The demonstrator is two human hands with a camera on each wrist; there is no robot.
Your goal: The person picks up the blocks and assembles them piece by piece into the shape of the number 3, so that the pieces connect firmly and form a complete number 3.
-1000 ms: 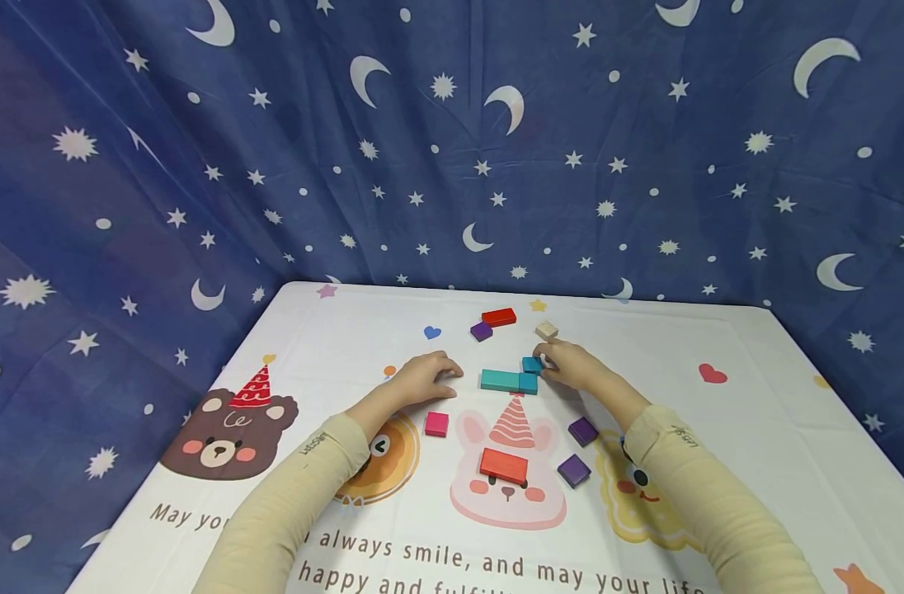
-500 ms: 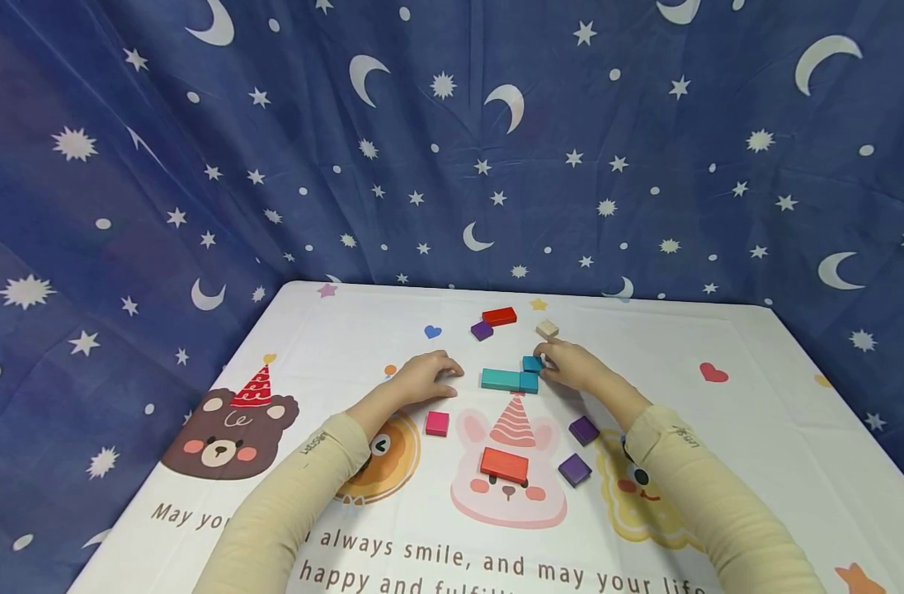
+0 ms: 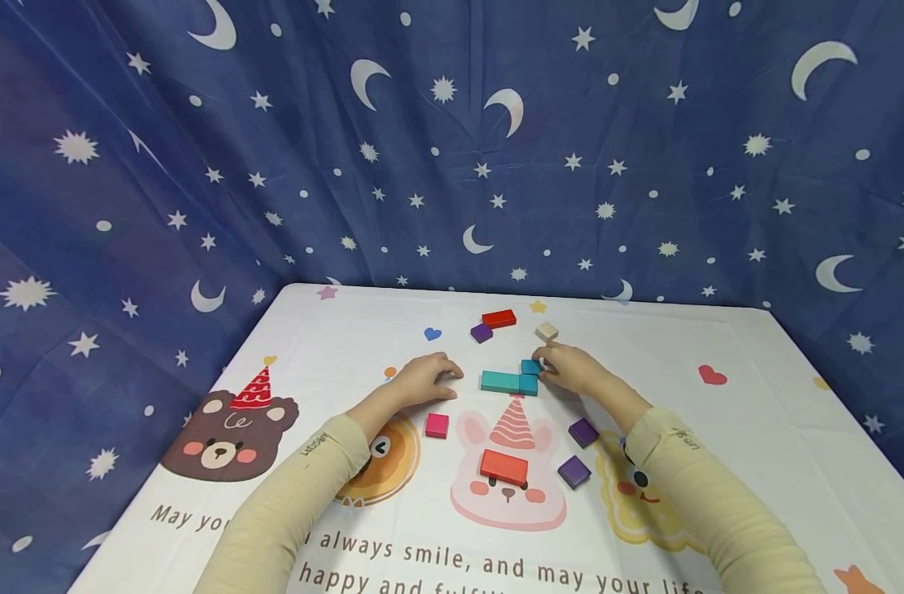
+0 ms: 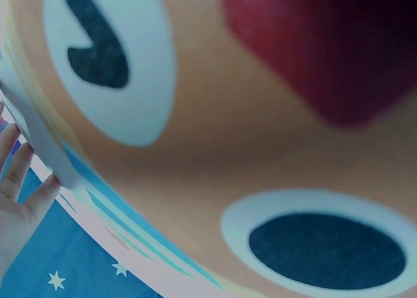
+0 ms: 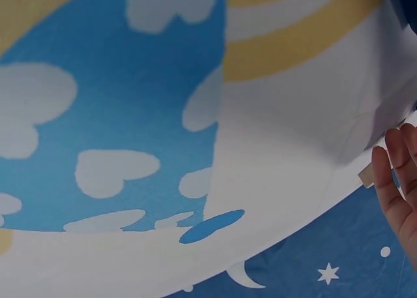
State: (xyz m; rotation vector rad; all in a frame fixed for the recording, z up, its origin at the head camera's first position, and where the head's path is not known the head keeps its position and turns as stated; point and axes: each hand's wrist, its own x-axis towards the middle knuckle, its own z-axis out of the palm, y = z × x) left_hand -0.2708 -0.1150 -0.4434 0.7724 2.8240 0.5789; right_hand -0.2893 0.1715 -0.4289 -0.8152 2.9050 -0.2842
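In the head view, my right hand (image 3: pixel 568 367) pinches a small blue square block (image 3: pixel 529 367) at its right side. That block sits against the far side of another blue square block (image 3: pixel 528 385), which adjoins the end of a teal rectangular block (image 3: pixel 500 382). My left hand (image 3: pixel 425 378) lies left of these blocks, fingers loosely bent and holding nothing. A pink square block (image 3: pixel 436 426) is just below it. In the left wrist view, the left hand's fingers (image 4: pixel 31 187) show at the edge. The right wrist view catches the right hand's fingers (image 5: pixel 388 180) beside a beige block (image 5: pixel 367 176).
Farther back lie a red block (image 3: pixel 499 318), a purple block (image 3: pixel 482 333) and the beige block (image 3: pixel 546 331). Nearer are an orange-red block (image 3: pixel 504 467) and two purple blocks (image 3: pixel 583 432). A starry blue curtain (image 3: pixel 452 165) hangs behind the printed white tablecloth (image 3: pixel 645 346).
The small blue block in my right hand has shifted slightly left, more in line with the blue block in front of it. My left hand stays in place.
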